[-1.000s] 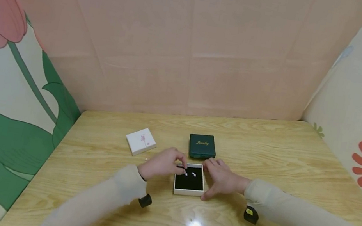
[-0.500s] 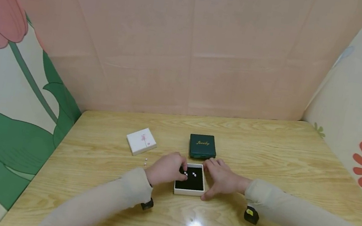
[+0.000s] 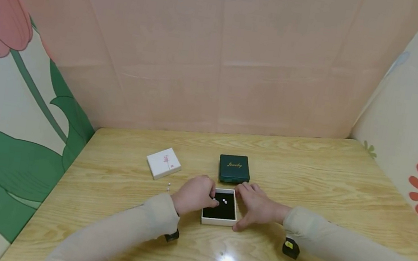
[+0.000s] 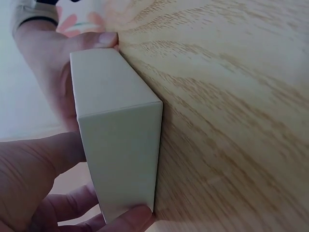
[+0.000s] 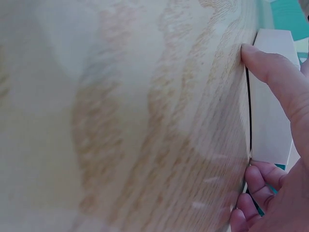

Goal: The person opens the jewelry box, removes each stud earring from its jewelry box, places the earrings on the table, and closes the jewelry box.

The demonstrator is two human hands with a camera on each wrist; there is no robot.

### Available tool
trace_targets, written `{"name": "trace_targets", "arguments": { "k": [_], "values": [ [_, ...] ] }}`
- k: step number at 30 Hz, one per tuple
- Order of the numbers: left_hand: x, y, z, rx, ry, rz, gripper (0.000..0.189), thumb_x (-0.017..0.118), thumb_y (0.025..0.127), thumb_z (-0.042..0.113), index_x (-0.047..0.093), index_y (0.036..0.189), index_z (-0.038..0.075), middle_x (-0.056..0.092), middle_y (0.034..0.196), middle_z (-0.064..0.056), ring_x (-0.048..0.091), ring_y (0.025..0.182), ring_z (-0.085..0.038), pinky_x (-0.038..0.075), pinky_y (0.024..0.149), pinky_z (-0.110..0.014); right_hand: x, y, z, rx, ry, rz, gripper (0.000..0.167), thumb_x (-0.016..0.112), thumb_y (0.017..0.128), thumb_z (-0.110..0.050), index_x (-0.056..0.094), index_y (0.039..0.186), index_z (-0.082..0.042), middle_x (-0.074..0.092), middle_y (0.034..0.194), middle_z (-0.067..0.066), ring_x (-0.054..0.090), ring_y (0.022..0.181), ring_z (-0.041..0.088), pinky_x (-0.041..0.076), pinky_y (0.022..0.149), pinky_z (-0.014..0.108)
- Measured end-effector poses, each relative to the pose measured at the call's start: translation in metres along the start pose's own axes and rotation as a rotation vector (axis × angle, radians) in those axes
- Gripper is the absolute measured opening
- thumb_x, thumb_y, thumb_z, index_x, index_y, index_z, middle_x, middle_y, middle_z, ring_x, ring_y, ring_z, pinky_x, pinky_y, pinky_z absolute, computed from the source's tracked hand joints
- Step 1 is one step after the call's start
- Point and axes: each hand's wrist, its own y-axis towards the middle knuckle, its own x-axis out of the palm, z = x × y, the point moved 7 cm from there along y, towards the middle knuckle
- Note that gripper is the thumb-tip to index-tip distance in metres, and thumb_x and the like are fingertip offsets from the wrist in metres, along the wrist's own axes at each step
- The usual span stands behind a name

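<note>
— Near the ctr. of the bench (image 3: pixel 309 173), btw. both hands, is the white box (image 3: pixel 217 222), lid off, w/ a black insert (image 3: pixel 220 213). What does the R. hand (image 3: pixel 256 205) do?

— It spans the R. wall: thumb at the near corner, fingertips bent at the far one, clamped on the box. Prob. b/c so light a box would slide if pushed; the grip braces it w/out covering the insert.

— And the L. hand (image 3: pixel 193 195)?

— Its thumb & index reach over the L. rim, close tog. above the insert; another fingertip touches the outer wall (L.-wrist view). Whether anything is pinched, can't tell: the hand hides it. Such a posture suits tiny parts.

— Which parts?

— Sm. pale ornaments (image 3: pixel 224 201) on the insert, R. of the L. thumb; a speck beside that thumb is mostly hidden. The dark ground prob. sets them off.

— Elsewhere?

— Loose beads (image 3: pixel 169 184) on the bench, just beside the L. hand, prob. for easy reach. Farther back, L., a flower-printed cover (image 3: pixel 164 163), prob. the box's lid, apart so the top is free. Behind the box, a green case (image 3: pixel 234 167) marked "Jewelry", apparently closed, prob. kept out of the working area.
</note>
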Motion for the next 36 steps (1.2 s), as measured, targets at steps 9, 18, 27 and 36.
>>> {"name": "trace_targets", "arguments": {
  "k": [9,18,27,36],
  "values": [
    [0.0022,0.0024,-0.0003,-0.026,0.036,-0.003,0.031,0.079,0.079,0.031,0.058,0.061,0.017,0.052,0.065,0.005,0.048,0.06,-0.01,0.038,0.056,-0.024,-0.0002,-0.0006,0.0002,-0.002,-0.002,0.005,0.082,0.089,0.057,-0.049,0.049,0.116,-0.008,0.048,0.106,0.0,0.04,0.1,0.023,0.036,0.088,0.038],
    [0.0035,0.003,0.0015,-0.037,0.076,-0.016,0.033,0.078,0.082,0.031,0.06,0.059,0.016,0.054,0.062,0.005,0.049,0.057,-0.009,0.04,0.055,-0.023,-0.0004,-0.0008,-0.0009,0.006,-0.004,0.0,0.082,0.088,0.057,-0.05,0.049,0.117,-0.009,0.049,0.107,0.0,0.04,0.101,0.023,0.036,0.088,0.039],
    [0.0058,0.0038,0.0004,-0.071,0.062,-0.044,0.031,0.077,0.082,0.03,0.06,0.06,0.016,0.056,0.064,0.005,0.05,0.058,-0.009,0.04,0.055,-0.023,0.0003,0.0006,0.0015,0.014,0.0,-0.012,0.082,0.088,0.057,-0.051,0.049,0.116,-0.01,0.049,0.108,0.001,0.041,0.102,0.024,0.037,0.089,0.04],
    [0.0071,0.0044,0.0,-0.073,0.026,-0.065,0.024,0.077,0.083,0.025,0.064,0.065,0.016,0.057,0.069,0.005,0.051,0.063,-0.01,0.042,0.058,-0.023,-0.0004,0.0007,-0.0001,-0.006,0.001,0.002,0.081,0.088,0.057,-0.05,0.049,0.115,-0.009,0.049,0.106,0.001,0.041,0.101,0.024,0.037,0.087,0.04]
  ]
}}
